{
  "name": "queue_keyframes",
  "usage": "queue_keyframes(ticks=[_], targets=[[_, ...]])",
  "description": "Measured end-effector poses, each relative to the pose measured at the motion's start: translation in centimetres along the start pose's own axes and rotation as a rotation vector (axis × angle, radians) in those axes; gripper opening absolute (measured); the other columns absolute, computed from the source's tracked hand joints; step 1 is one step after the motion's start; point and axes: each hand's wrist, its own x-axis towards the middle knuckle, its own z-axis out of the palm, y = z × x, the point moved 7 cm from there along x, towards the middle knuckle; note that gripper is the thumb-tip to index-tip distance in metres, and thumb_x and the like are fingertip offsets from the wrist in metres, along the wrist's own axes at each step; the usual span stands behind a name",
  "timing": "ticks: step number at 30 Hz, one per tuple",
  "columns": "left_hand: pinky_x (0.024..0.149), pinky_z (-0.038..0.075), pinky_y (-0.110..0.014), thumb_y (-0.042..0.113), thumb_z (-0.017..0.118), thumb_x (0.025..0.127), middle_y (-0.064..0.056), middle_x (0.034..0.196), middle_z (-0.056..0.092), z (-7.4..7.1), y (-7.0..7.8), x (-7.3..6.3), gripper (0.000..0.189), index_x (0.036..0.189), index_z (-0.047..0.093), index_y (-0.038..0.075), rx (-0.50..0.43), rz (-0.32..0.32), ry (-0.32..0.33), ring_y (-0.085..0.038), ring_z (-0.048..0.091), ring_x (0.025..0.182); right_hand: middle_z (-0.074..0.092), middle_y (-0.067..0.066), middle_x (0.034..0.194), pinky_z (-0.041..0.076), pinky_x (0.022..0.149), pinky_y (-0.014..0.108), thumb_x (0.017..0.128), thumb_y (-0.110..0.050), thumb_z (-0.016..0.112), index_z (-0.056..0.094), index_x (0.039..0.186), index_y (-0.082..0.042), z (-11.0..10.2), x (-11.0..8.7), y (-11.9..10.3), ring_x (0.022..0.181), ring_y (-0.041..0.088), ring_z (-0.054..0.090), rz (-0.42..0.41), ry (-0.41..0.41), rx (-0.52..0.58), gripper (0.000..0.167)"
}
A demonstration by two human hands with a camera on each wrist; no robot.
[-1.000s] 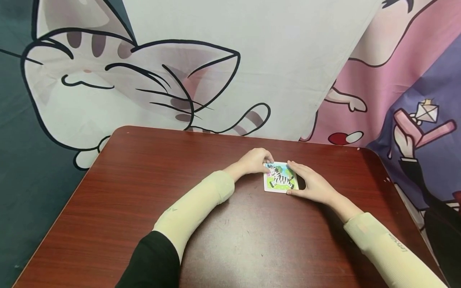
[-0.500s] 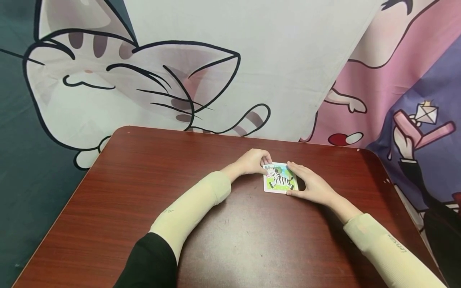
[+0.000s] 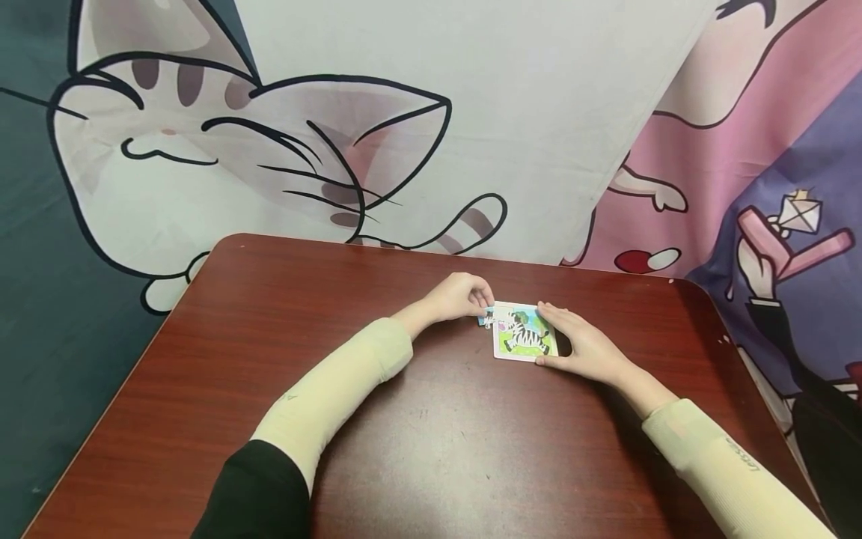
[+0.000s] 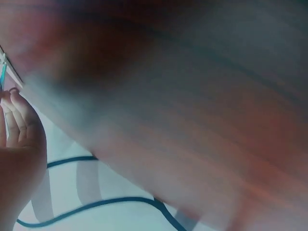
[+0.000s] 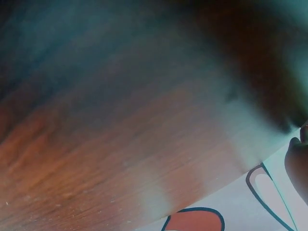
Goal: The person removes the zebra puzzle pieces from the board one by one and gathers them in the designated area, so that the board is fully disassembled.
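In the head view a small zebra jigsaw puzzle (image 3: 524, 335) in a white frame lies on the brown table. My left hand (image 3: 458, 297) pinches a puzzle piece (image 3: 486, 320) with black, white and blue print just off the frame's left edge. A pale gap shows at the puzzle's upper left, beside that piece. My right hand (image 3: 584, 346) holds the frame at its right side, fingers at the top edge and thumb at the bottom corner. The left wrist view catches the left hand (image 4: 24, 130) at its left border; the right wrist view shows only a sliver of the right hand (image 5: 299, 161).
The wood-grain table (image 3: 431, 449) ends at a back edge close behind the puzzle. A white cloth with a cat drawing (image 3: 539, 135) hangs there, with a pink and purple printed cloth (image 3: 673, 187) to its right.
My left hand has pulled back to the left and drawn the piece out of the puzzle's upper left corner. The right hand and the frame have stayed in place.
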Motion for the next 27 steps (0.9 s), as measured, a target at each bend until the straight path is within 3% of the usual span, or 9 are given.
queue_keyframes(ticks=[8,27], targets=[[0.075,0.057,-0.018,0.003,0.081,0.09,-0.011,0.091,0.079,-2.8,-1.3,-2.0,0.007,0.096,0.079,0.002,0.019,-0.021,0.002,-0.013,0.071,0.08,0.045,0.023,0.165,0.031,0.126,0.06,0.084,-0.033,0.089,0.043,0.159,0.003,0.0,0.0,0.1,0.153,0.045,0.041,0.013,-0.01,-0.001,0.095],[0.073,0.054,-0.018,-0.001,0.081,0.088,-0.012,0.087,0.08,-9.5,-6.5,-7.1,0.006,0.094,0.08,-0.002,0.042,-0.099,-0.019,-0.004,0.066,0.074,0.043,0.021,0.167,0.03,0.127,0.06,0.085,-0.034,0.089,0.041,0.16,0.002,0.0,0.1,0.3,0.155,0.043,0.039,0.029,-0.032,-0.003,0.096]])
